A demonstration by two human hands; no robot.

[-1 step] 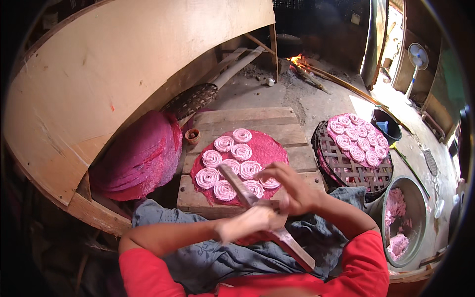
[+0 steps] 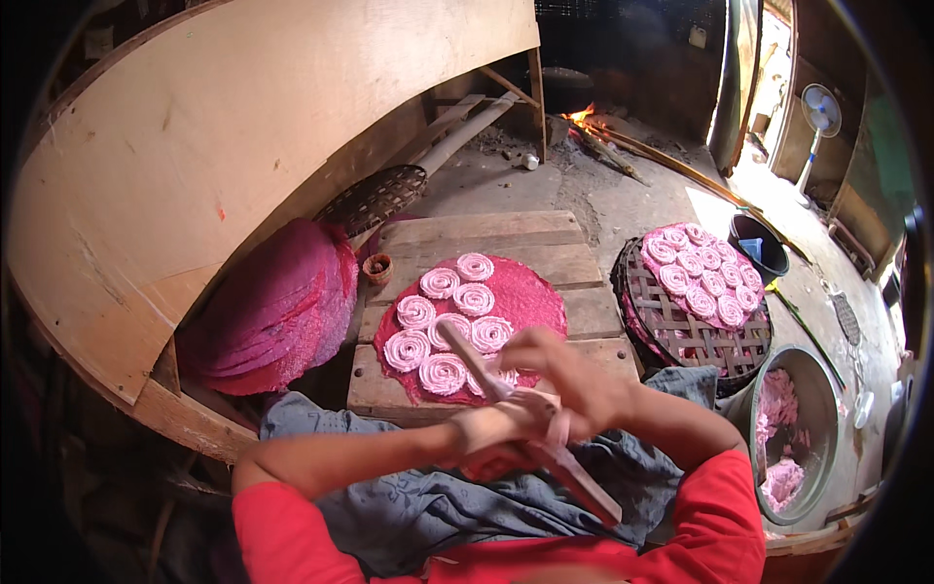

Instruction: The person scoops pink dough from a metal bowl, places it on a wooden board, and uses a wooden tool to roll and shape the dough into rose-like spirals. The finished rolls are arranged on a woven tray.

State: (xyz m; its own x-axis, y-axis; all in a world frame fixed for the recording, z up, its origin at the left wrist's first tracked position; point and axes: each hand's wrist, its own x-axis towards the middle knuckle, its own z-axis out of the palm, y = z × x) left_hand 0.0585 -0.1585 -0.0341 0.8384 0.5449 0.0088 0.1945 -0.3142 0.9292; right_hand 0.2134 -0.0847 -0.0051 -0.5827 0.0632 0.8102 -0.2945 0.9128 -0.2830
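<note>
My left hand [image 2: 501, 423] is closed round a long, narrow wooden tool [image 2: 474, 362] that slants across my lap. Over its middle is my right hand [image 2: 579, 384], fingers bent and smeared by motion; what they hold, if anything, does not show. Something pink [image 2: 557, 428] sits at the tool beside that hand. Just beyond lies a round magenta mesh-like sheet [image 2: 530, 292] carrying several pale pink dough coils [image 2: 475, 297]. The tool's far end passes over the coils, and my right hand hides part of the sheet's near right edge.
The sheet rests on a low plank table [image 2: 584, 258]. Left are stacked magenta sheets [image 2: 268, 302] and a small brown pot [image 2: 377, 269]. To the right stand a woven basket [image 2: 744, 346] topped with coils and a bucket [image 2: 822, 409] of pink dough. A fire [image 2: 581, 115] burns behind.
Both hands have shifted slightly right, and the tool's far end has moved right. My right hand's fingers have curled in and now cover the coils at the sheet's near right.
</note>
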